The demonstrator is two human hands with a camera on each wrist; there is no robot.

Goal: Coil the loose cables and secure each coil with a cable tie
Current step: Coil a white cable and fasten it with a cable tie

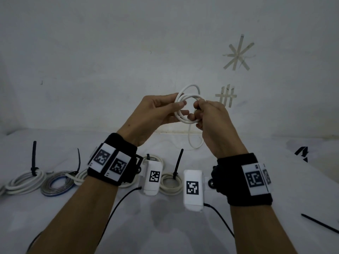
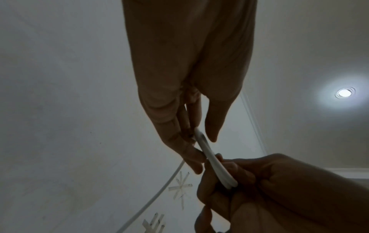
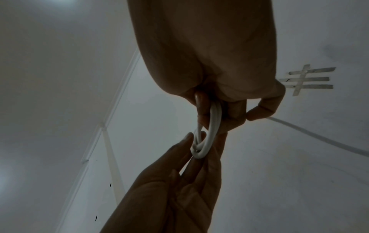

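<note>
Head cam: above/behind both forearms, faces fwd and down, mid-range; hands at frame centre. Left wrist cam: close, looks up along the left hand [image 2: 187, 88] toward the ceiling. Right wrist cam: same, along the right hand [image 3: 209, 52]. Shared by all 3: coiled white round cable [image 1: 185, 99], hash-shaped beige tape mark [image 1: 226, 95].

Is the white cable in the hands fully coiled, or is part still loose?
Partly coiled. The white cable forms several loops held between the left hand and right hand, but a loose tail hangs below them.
</note>
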